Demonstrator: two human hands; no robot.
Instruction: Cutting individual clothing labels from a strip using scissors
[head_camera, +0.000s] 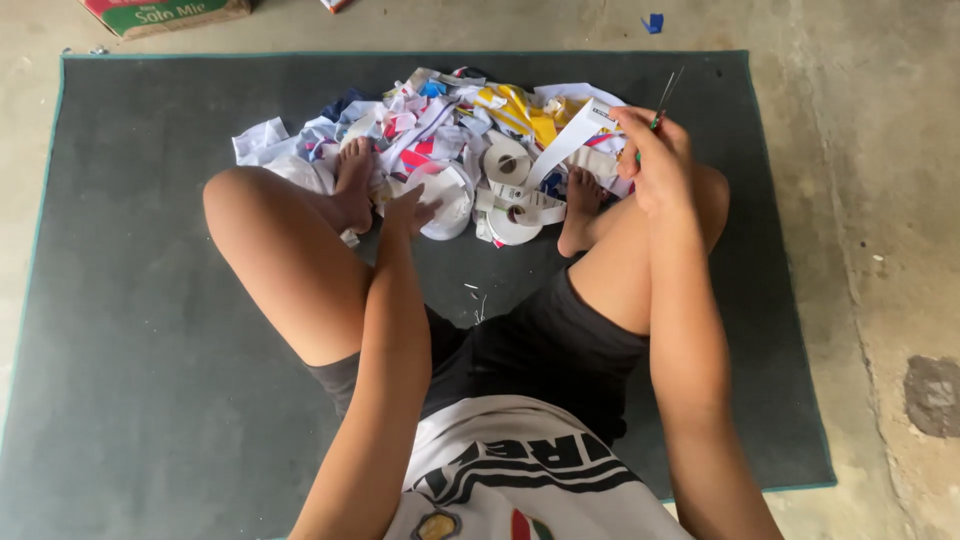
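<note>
A person sits on a dark mat on the floor, with bare legs bent and both feet at the far side by a big pile of cloth scraps. The right hand is closed around a small pair of scissors, with the thin blades poking up, and it also pinches one end of a long white strip. The strip runs down and to the left to a white roll that lies between the feet. The left hand reaches far out with its fingers spread loose, and it touches another white roll without gripping it. A third white roll lies just behind, near the colourful scraps of white, blue, red and yellow. It looks like lots of bits are already cut, since the pile is big and a few tiny threads lie on the mat near the legs. The rolls are still thick, so I think much strip is left. A cardboard box sits at the far left edge on the bare floor, well apart from the pile.
</note>
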